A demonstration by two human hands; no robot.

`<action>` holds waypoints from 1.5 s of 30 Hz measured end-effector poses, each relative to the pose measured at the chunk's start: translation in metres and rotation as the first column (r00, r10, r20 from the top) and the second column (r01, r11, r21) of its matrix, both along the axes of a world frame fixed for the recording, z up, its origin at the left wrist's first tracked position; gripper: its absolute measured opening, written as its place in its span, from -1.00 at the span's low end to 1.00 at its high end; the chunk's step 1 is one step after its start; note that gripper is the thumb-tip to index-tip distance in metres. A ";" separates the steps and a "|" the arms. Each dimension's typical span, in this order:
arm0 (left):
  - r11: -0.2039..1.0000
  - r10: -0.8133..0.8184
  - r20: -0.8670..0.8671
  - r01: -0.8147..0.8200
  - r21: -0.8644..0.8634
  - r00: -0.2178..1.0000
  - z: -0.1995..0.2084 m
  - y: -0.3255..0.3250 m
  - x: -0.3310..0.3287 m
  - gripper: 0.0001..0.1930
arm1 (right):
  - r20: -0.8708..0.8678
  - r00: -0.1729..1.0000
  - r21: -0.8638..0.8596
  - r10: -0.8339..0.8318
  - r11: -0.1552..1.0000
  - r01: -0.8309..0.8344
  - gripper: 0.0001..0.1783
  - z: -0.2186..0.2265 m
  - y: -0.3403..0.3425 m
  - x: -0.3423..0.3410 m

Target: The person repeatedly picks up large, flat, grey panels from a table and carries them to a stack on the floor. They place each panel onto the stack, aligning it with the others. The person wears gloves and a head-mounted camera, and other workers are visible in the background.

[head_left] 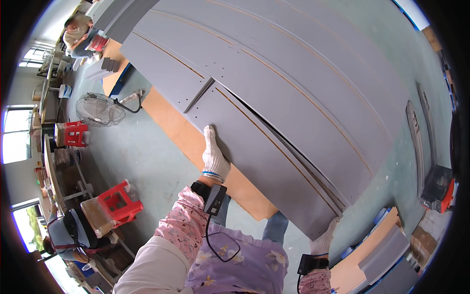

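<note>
A long grey panel [257,159] with a narrow brown groove along it lies nearest me, on top of other grey panels [293,105]. My left hand [216,159], in a white knitted glove, holds its near long edge; the thumb shows at the edge and the other fingers are hidden by the panel. At the right end, my right hand [323,242], also gloved, grips the near corner, most of its fingers out of sight. A dark gap, widest toward the right, runs between this panel and the panel beyond. Another grooved grey panel [161,63] lies end to end with it at the left.
Tan board [171,130] sticks out under the stack on my side. A standing fan [101,110] and red stools [120,202] are at the left. Far left, another person [78,36] crouches by stacked boards. More boards [384,250] lie at the lower right.
</note>
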State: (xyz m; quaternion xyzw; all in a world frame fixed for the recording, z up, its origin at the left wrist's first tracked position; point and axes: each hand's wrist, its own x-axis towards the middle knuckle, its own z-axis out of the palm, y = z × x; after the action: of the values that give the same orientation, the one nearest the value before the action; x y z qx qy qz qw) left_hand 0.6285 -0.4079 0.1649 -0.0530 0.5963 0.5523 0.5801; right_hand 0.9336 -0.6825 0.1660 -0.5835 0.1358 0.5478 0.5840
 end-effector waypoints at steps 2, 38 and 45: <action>0.999 0.021 -0.007 -0.021 0.044 1.000 -0.012 0.000 -0.006 -0.39 | -0.045 0.996 0.001 -0.081 0.997 0.081 -0.18 0.013 0.015 -0.007; 0.168 0.035 -0.385 0.385 -0.907 -0.922 -0.062 -0.048 0.042 -0.65 | -0.442 0.600 -0.090 -0.666 0.699 0.710 -0.30 -0.046 0.025 -0.030; 0.080 0.019 -0.331 0.331 -0.940 -0.943 -0.064 -0.048 0.035 -0.63 | -0.363 0.810 0.108 -0.460 0.843 0.527 -0.64 -0.082 -0.003 -0.033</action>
State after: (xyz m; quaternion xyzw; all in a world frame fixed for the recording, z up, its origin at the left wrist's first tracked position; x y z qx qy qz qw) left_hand 0.6633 -0.4559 0.1005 0.8625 0.4593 -0.2121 0.0102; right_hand 0.9008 -0.6855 0.0843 -0.3672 0.3203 0.4751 0.7327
